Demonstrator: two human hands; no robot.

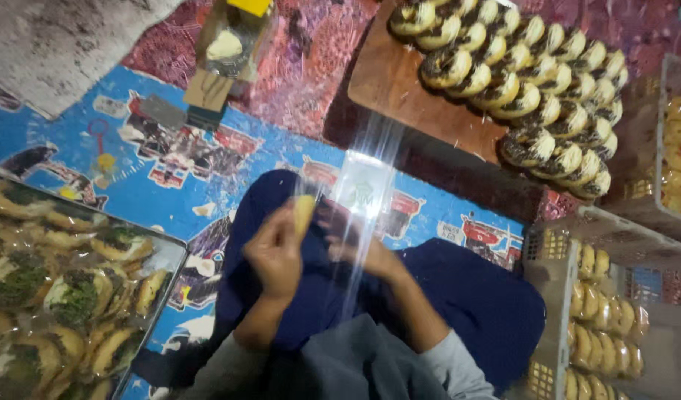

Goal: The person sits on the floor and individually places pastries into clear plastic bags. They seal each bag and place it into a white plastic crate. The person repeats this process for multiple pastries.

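Observation:
My left hand (275, 253) pinches a small pale-yellow bread roll (303, 212) over my lap. My right hand (359, 248) grips a clear plastic bag (364, 189) whose shiny top stands up in front of me; the hand shows through the film. The roll sits right at the bag's left edge, touching or nearly touching it. Both hands hover above the dark blue cloth (466, 285) covering my legs.
A wooden board (389, 81) at the top right carries rows of chocolate-topped rolls. Crates (555, 296) on the right hold wrapped rolls. A metal tray (174, 255) at the left holds bagged rolls. A sealing tool (226, 52) stands on the patterned mat (155, 170).

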